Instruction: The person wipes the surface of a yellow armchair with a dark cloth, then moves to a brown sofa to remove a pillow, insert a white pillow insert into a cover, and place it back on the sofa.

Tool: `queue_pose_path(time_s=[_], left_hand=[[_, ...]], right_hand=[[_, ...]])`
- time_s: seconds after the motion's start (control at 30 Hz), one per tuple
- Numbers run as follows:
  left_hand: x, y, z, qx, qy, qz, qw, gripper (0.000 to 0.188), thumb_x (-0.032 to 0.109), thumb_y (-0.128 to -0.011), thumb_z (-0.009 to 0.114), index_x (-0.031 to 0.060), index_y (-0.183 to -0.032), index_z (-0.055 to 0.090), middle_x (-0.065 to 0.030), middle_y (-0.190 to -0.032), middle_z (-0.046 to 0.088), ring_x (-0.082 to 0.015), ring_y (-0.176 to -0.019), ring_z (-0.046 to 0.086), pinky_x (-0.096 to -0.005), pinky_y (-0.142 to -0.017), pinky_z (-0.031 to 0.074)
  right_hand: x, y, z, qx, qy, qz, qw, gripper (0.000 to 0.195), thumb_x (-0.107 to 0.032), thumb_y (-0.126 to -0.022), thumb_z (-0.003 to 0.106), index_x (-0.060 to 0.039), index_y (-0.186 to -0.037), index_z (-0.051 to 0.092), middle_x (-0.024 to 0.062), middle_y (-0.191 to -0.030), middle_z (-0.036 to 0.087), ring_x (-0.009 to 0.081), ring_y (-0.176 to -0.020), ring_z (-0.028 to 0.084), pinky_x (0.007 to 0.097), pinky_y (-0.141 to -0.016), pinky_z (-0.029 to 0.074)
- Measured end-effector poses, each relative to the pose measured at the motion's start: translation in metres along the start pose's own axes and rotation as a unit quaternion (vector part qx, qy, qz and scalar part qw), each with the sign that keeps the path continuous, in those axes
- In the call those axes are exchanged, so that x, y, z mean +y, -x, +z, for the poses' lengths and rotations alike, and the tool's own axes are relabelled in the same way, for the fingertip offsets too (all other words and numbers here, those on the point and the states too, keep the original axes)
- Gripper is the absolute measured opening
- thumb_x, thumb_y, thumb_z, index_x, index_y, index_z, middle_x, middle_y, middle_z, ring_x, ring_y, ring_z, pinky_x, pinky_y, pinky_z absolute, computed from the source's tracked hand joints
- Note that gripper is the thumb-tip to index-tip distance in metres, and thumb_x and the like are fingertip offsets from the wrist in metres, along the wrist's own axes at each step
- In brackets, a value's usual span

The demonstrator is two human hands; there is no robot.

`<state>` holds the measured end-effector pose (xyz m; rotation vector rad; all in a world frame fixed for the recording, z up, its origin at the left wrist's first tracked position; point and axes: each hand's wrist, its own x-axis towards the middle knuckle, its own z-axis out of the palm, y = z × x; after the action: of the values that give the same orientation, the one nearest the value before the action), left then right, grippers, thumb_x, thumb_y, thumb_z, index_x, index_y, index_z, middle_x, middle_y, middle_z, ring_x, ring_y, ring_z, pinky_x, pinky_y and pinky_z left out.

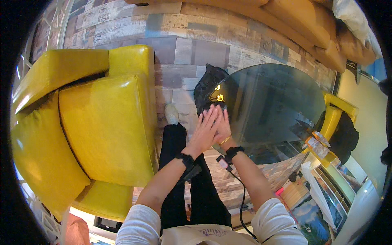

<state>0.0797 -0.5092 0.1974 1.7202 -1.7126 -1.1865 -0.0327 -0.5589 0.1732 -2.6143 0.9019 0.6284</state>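
My left hand (205, 130) and my right hand (224, 127) are brought together in front of me, palms close and fingers stretched forward. Under the fingertips is a small dark object (211, 106), mostly hidden, and I cannot tell whether either hand grips it. Just beyond them a crumpled black plastic bag (203, 87) sits at the left edge of a round, dark glass table (275, 98). Yellow lamp reflections show in the glass near the fingers. Both wrists carry black bands, and a cable with a small connector (224, 163) hangs beside the right wrist.
A yellow leather armchair (104, 128) stands close on the left. A brown sofa (301, 24) runs along the top right. Beyond the table are a yellow chair (332, 121) with a black item on it and a cluttered shelf (330, 186). Patchwork wood-look flooring (190, 52) lies between.
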Motion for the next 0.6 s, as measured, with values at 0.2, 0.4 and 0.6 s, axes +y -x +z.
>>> queue_pose_path(time_s=[0.2,0.4,0.6], left_hand=[[0.000,-0.125,-0.043,0.075,-0.041,0.063,0.994,0.073,0.028,-0.077,0.058,0.0051,-0.138,0.024,-0.0143,-0.145,0.019,-0.0310,-0.135,0.015,-0.0480,-0.107,0.017],[-0.003,-0.120,-0.045,0.057,-0.076,0.048,0.994,0.074,0.027,-0.079,0.057,0.0063,-0.140,0.020,-0.0161,-0.145,0.016,-0.0362,-0.133,0.016,-0.0509,-0.104,0.022],[-0.016,-0.022,-0.038,-0.012,-0.043,-0.013,0.999,0.079,0.032,-0.078,0.060,0.0071,-0.140,0.019,-0.0178,-0.145,0.014,-0.0373,-0.134,0.012,-0.0523,-0.105,0.016]], right_hand=[[0.064,-0.072,-0.040,0.041,0.079,0.152,0.984,0.056,-0.033,-0.089,0.036,-0.0164,-0.141,0.022,0.0134,-0.147,0.015,0.0335,-0.134,0.015,0.0505,-0.107,0.012],[0.048,-0.063,-0.025,0.093,0.007,0.224,0.970,0.055,-0.033,-0.089,0.037,-0.0159,-0.140,0.024,0.0132,-0.147,0.016,0.0330,-0.134,0.015,0.0501,-0.107,0.012],[-0.035,-0.027,0.006,0.060,-0.057,0.143,0.986,0.054,-0.033,-0.089,0.037,-0.0154,-0.139,0.026,0.0129,-0.147,0.017,0.0324,-0.134,0.016,0.0497,-0.107,0.012]])
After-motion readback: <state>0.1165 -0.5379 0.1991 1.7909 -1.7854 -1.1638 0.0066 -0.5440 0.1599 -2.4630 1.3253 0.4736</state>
